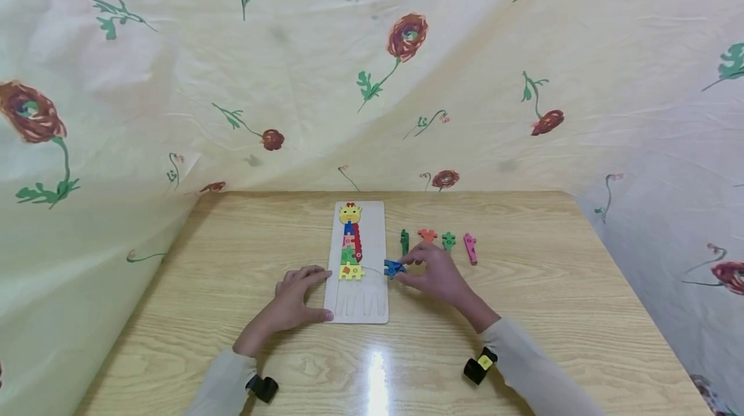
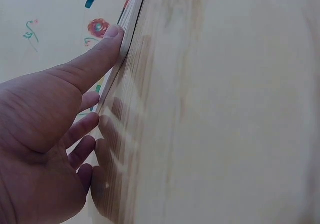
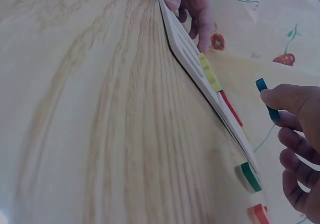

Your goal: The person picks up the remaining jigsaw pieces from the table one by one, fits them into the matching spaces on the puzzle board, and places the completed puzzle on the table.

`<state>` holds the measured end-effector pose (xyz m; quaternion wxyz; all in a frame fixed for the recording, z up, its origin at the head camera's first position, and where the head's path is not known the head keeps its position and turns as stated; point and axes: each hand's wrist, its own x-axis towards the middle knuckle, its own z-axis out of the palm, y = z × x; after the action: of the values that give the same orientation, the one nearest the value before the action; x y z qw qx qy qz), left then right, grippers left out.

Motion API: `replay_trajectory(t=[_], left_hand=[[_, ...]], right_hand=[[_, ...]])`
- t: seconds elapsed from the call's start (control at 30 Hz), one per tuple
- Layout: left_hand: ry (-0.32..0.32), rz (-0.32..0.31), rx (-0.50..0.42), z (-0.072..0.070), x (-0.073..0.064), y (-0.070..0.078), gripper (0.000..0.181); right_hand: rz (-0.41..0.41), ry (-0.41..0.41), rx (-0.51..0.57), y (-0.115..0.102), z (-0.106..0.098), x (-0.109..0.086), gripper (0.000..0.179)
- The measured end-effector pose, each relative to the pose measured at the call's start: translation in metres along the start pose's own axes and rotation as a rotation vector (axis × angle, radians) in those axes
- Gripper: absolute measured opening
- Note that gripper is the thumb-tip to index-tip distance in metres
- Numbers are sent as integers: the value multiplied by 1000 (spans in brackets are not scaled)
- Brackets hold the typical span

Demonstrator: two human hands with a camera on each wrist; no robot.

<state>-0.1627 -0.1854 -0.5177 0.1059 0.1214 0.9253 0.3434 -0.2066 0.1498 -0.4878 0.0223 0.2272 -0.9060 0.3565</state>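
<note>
A white puzzle board (image 1: 372, 228) lies on the table with a giraffe's yellow head piece (image 1: 350, 214), several coloured neck pieces (image 1: 348, 241) and a yellow body piece (image 1: 351, 272) set in it. Its lower right part shows bare outlines. My left hand (image 1: 298, 300) rests at the board's left edge, thumb and fingertips touching it. Between thumb and fingers, my right hand (image 1: 433, 272) pinches a blue puzzle piece (image 1: 394, 268) above the board's right edge. In the right wrist view that piece (image 3: 267, 98) is seen edge-on, raised off the board.
Right of the board lie a dark green piece (image 1: 404, 241), an orange piece (image 1: 427, 235), a green piece (image 1: 448, 241) and a pink piece (image 1: 470, 248). Flowered cloth (image 1: 325, 80) hangs behind the wooden table (image 1: 232, 235) and along its sides.
</note>
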Motion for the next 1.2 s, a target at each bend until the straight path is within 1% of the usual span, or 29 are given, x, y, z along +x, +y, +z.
replay_trajectory(t=[0.27, 0.37, 0.53, 0.73, 0.87, 1.0, 1.2], left_hand=[[-5, 5, 3, -1, -1, -1, 81], [2, 12, 1, -1, 0, -1, 81], [-10, -12, 1, -1, 0, 1, 82], [-9, -30, 4, -1, 0, 2, 82], [-6, -21, 2, -1, 0, 2, 81], [-4, -10, 4, -1, 1, 2, 81], [-2, -13, 4, -1, 0, 2, 81]], right_hand=[[56, -26, 16, -7, 12, 11, 25], [52, -33, 39, -9, 16, 15, 24], [54, -49, 30, -10, 24, 21, 23], [72, -64, 51, -12, 31, 25, 24], [98, -82, 62, -13, 34, 25, 24], [104, -86, 62, -13, 37, 26, 24], [113, -100, 68, -10, 41, 27, 25]])
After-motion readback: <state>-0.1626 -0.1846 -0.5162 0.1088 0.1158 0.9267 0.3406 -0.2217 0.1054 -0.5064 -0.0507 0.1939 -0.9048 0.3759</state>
